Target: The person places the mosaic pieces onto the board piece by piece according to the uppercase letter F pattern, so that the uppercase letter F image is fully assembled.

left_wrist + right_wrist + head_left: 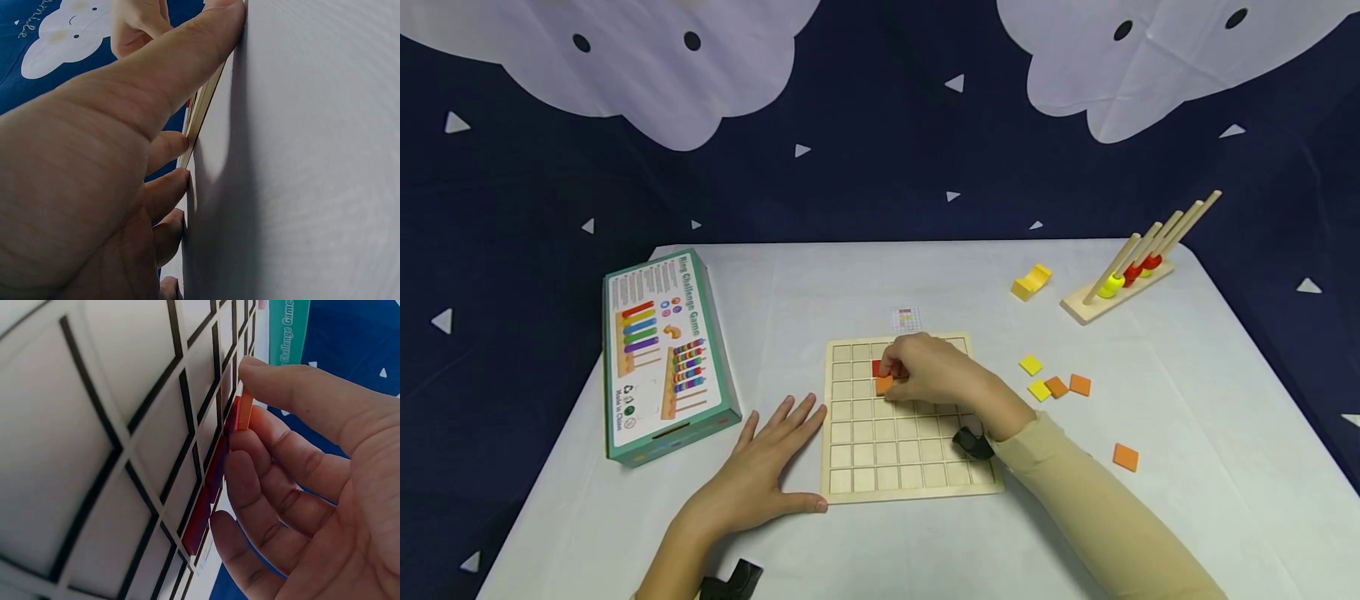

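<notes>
A wooden grid board [862, 455] lies flat on the white table. My right hand [936, 373] is over its upper part, pinching a square orange tile [883, 386] between thumb and fingertips. In the right wrist view the orange tile [246, 416] stands on edge, tilted to the board, close to a row of red tiles [199, 519]. From the head, only one red tile [876, 367] shows; the hand covers the others. My left hand [760, 477] is spread on the table, its thumb and a fingertip at the board's left edge.
Loose yellow tiles [1031, 365] and orange tiles [1080, 384] lie right of the board. A small printed card [906, 318] sits behind it. A teal game box [718, 367] is at left. A yellow curved block [1032, 282] and a peg stand with rings [1081, 307] are at back right.
</notes>
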`<state>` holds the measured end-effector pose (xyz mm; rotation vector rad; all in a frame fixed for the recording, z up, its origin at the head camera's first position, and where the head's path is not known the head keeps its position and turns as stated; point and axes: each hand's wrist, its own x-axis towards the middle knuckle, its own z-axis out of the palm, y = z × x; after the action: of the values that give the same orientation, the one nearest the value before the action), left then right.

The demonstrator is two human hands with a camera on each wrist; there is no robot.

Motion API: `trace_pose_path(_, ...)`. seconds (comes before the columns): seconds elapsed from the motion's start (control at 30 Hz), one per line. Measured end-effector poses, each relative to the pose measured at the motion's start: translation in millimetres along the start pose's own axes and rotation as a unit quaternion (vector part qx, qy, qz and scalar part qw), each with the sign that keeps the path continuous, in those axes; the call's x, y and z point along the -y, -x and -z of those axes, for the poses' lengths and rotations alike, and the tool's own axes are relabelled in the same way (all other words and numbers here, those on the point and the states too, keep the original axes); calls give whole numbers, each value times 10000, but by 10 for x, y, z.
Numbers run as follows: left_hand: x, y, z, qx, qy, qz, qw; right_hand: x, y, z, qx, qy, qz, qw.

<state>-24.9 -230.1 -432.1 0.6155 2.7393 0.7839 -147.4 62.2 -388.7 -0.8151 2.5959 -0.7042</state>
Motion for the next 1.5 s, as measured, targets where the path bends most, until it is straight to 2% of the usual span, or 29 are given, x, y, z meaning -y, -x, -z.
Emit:
trace_pose_path(0.6, -9, -6, -4, -6, -41, -18, 10000, 56, -3, -34, 13, 165, -15, 9999)
trace_pose_path(0.93, -21, 1, 4, -14, -32, -41, 10000, 5, 30, -6, -45, 109, 4, 9999)
trace_pose_path(1.23, -14, -2, -3, -24, 8, -41, 10000, -141, 191, 126, -177, -131, -45, 9997)
trace_pose_path(1.5, 0, 1, -5, -33, 26, -63, 10000, -345, 449, 317, -476, -236, -218, 9983)
